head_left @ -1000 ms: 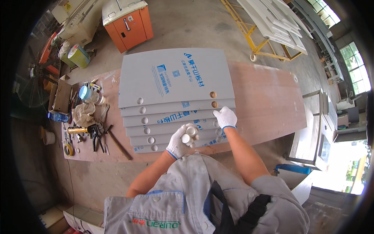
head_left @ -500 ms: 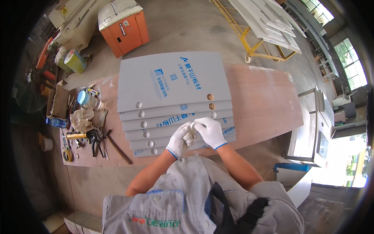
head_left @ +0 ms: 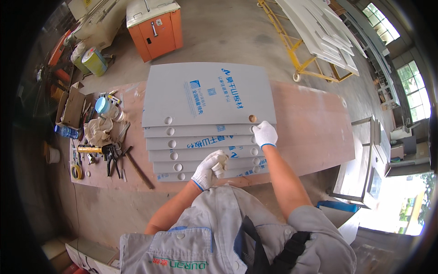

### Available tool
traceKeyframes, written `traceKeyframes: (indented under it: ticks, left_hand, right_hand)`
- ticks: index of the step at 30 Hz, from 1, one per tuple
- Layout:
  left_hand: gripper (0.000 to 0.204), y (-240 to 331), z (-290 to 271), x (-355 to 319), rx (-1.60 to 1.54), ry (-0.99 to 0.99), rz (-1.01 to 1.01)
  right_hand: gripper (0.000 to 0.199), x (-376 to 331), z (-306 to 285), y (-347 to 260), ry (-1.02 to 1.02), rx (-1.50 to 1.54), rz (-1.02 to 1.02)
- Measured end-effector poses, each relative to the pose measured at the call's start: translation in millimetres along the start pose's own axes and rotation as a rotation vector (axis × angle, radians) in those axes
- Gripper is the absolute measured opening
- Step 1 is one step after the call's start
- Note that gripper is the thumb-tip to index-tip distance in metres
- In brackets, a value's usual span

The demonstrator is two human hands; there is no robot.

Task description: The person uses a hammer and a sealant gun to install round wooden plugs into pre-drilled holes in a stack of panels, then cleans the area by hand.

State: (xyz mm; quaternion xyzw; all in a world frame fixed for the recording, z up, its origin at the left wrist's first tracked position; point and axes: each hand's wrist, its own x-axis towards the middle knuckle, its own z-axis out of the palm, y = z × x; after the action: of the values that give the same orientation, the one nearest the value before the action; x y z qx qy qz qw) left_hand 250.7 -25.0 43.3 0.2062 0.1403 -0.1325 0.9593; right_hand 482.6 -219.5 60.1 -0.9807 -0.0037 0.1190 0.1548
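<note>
Grey panels [head_left: 182,98] lie in a stepped stack on the table, blue print on their faces. Along the left side, each visible panel edge shows a pale round disc or recess [head_left: 168,120]. On the right side, the top panel has a brown, wood-coloured round hole [head_left: 253,118]; those lower down look pale. My right hand [head_left: 265,134], in a white knit glove, has its fingers bent down at the second panel's right side, hiding what they hold. My gloved left hand [head_left: 210,170] is closed around small white round pieces [head_left: 219,172] near the stack's front edge.
On the table's left lie a hammer [head_left: 139,170], pliers, a yellow caulking gun [head_left: 90,149], a tape roll [head_left: 76,172], a cloth, a blue-lidded jar [head_left: 109,109] and a cardboard box [head_left: 71,107]. Beyond stand an orange cabinet [head_left: 155,34] and a yellow cart [head_left: 315,67] with white panels.
My right hand has left my left hand and reached forward and right to the second panel's right side. The left hand stays closed near the stack's front. The view has shifted slightly.
</note>
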Motion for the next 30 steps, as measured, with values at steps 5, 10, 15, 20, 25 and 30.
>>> traceKeyframes:
  ticks: [5,10,15,20,25,30]
  left_hand:
    - [0.03,11,27,1,-0.185,0.125,-0.02]
    - [0.029,21,28,9,-0.205,0.055,-0.052]
    - [0.031,12,32,15,-0.079,0.133,-0.041]
    - [0.027,11,25,11,0.051,0.017,-0.088]
    - [0.029,10,39,8,0.06,0.092,-0.076]
    - [0.046,12,53,5,0.524,0.194,-0.023]
  right_hand:
    - [0.048,-1,-17,-1,-0.059,-0.122,-0.064]
    - [0.034,-38,-30,-33,-0.063,0.051,-0.218]
    - [0.039,-106,-27,-48,-0.32,0.426,-0.701]
    - [0.036,-123,-27,-42,-0.46,0.449,-0.558]
    - [0.036,-129,-30,-27,-0.67,0.903,-0.351]
    - [0.038,-124,-40,-22,-0.637,0.715,-0.313]
